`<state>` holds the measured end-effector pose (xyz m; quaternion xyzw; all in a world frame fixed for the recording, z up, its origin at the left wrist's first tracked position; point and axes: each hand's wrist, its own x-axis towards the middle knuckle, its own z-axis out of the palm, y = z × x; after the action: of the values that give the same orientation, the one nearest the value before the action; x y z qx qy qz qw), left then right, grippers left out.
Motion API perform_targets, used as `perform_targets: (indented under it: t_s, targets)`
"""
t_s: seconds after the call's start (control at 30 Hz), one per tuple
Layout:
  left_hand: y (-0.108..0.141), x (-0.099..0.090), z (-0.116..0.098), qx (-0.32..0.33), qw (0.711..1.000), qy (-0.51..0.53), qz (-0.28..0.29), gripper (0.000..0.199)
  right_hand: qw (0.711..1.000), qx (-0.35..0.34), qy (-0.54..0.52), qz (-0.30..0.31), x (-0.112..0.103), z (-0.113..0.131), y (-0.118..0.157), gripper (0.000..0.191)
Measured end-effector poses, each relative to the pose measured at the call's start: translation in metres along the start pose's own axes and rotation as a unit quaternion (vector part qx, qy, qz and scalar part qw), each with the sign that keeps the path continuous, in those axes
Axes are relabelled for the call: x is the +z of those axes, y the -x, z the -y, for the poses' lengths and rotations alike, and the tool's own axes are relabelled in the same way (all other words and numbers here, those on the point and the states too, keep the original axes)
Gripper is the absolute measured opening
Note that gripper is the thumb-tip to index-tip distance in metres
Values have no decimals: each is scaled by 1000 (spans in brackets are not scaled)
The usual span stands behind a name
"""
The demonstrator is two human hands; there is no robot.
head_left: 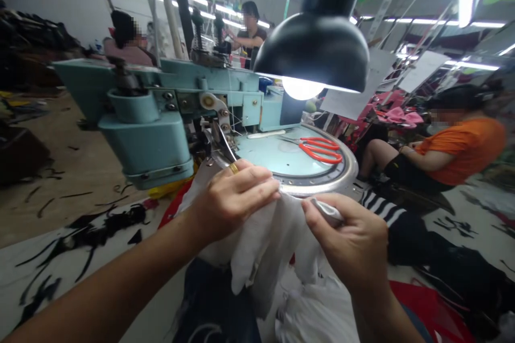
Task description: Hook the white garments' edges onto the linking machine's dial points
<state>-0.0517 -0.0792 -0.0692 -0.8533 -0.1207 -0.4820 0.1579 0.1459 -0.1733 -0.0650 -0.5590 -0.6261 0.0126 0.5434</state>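
Observation:
White fabric [277, 236] hangs from the front rim of a round metal dial [322, 185] on a pale green machine [148, 139]. At the rim, my left hand [237, 193] pinches the fabric's upper edge, its fingers pressed together and a ring on one finger. A little to the right, my right hand [350, 236] is closed on the same fabric, with a folded bit showing between thumb and fingers. Scissors with red handles [322, 150] lie on the dial's flat top, beside a thin white tool [265, 134] that I cannot identify.
A black lamp [314, 51] hangs low over the dial, lit. More white cloth [317, 311] lies in my lap. A person in an orange top [462, 144] sits at the right; two other people are behind the machine. Dark scraps [104, 230] lie at the left.

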Motion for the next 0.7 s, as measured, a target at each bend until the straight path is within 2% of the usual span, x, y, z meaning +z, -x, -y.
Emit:
perform_targets:
  t_s: [0.23, 0.57, 0.7]
  targets:
    - [-3, -2, 2, 14, 999, -29, 38, 20, 1000, 15, -11, -3, 3, 4, -1, 9]
    - [-14, -6, 1, 64, 995, -56, 44, 16, 999, 37, -18, -4, 7, 3, -5, 13]
    - [-17, -4, 0, 59, 996, -43, 47, 10, 999, 46, -13, 7, 9, 6, -6, 13]
